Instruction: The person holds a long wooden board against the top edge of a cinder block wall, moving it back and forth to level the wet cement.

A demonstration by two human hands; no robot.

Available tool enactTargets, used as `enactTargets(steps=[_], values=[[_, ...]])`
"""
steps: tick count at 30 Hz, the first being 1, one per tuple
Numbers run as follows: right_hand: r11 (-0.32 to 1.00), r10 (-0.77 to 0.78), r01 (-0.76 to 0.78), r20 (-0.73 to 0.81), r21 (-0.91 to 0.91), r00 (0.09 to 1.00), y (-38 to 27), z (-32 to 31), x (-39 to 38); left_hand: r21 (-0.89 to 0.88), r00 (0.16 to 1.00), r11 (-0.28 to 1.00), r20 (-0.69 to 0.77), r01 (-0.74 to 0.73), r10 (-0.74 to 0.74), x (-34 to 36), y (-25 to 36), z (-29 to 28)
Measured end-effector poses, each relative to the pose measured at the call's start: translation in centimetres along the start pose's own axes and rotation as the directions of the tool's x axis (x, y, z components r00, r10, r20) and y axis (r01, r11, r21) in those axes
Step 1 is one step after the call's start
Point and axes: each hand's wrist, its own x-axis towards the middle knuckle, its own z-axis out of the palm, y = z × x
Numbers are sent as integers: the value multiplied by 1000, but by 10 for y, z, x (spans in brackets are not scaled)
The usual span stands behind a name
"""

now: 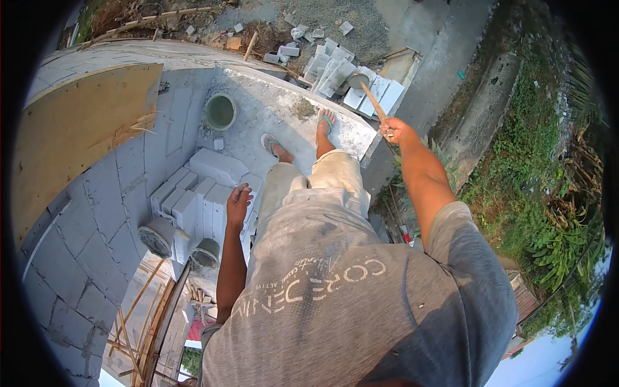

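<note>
Pale wood fills my right grip [391,131], closed around the near end of a long handle [373,102]. Its round grey head [358,80] shows against white blocks [391,96], touching or not, I can't tell. I judge it stiff and head-heavy, best held firmly along the wood. My left grip [238,205] hangs loosely curled, apparently empty.

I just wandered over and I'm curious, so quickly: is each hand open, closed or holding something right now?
Left hand: open, fingers loosely curled, nothing visible in it.
Right hand: closed, holding a wooden stick.
</note>
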Motion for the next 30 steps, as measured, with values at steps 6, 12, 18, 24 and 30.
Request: enactTargets(steps=[6, 12, 18, 24, 30], values=[[991, 67, -59, 67, -117, 996, 24, 14, -10, -115, 999, 993, -48, 17, -22, -5, -22, 12], [981, 149, -143, 41, -130, 988, 37, 39, -4, -88, 999, 996, -35, 4, -7, -10, -27, 13], [959, 200, -193, 13, -209, 980, 46, 55, 17, -119, 995, 993, -99, -26, 14, -20, -24, 5], [712, 61, -176, -190, -680, 980, 26, 66, -5, -173, 988, 985, -155, -2, -25, -33, -35, -1], [523, -23, -220, -272, -824, 962, 44, 93, 9, -258, 984, 965, -156, 49, -92, -36, -62, 11]])
